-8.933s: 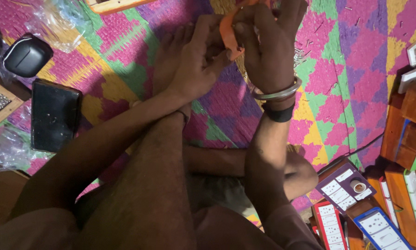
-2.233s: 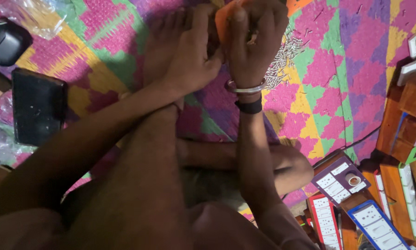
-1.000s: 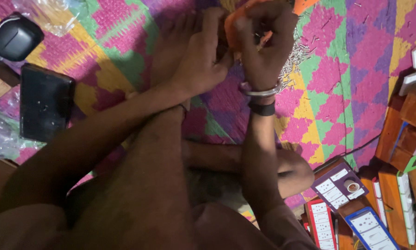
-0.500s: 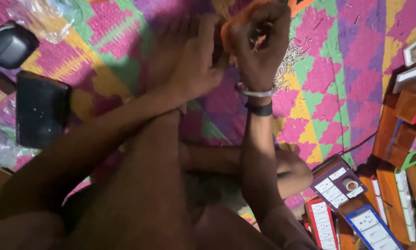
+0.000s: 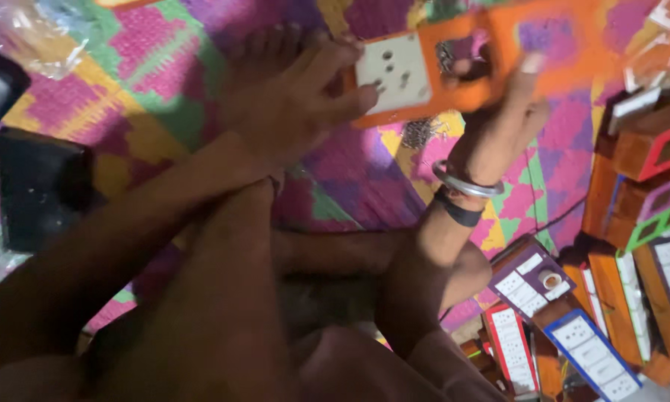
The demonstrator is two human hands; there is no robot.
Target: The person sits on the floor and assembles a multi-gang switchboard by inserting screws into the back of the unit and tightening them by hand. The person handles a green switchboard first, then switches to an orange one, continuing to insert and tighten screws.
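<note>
Holding: both hands keep an orange switch plate (image 5: 454,63) up at the 12 o'clock edge of the head view, above a bright patterned mat (image 5: 163,97).
Left hand: the left hand (image 5: 290,104) sits at about 11 o'clock, fingers stretched toward 3 o'clock; its grip is closed on the plate's left end, the thumb tip pressed on the white socket insert (image 5: 391,71).
Right hand: the right hand (image 5: 510,112) rises at about 1 o'clock; its grip is closed on the plate's lower edge, with one finger reaching up past the plate's frame. How the remaining fingers lie behind the plate cannot be told, as the picture is blurred there.
Switch plate: it is long and tilted, the left end lower; the white insert fills the left bay, the middle bay is an open window, and the right bay shows the mat through it.
Wrist: a silver bangle (image 5: 465,182) and a black band (image 5: 458,212) ring the right wrist, the band just below the bangle.
Foot: a bare foot (image 5: 264,59) lies just behind the left hand, toes toward 12 o'clock.
Right side: stacked orange boxes (image 5: 640,149) stand at 3 o'clock; flat packs with white labels (image 5: 528,283) lie at 4 to 5 o'clock.
Left side: a black case (image 5: 40,190) lies at 9 o'clock, clear plastic wrap (image 5: 40,37) at 10 o'clock.
</note>
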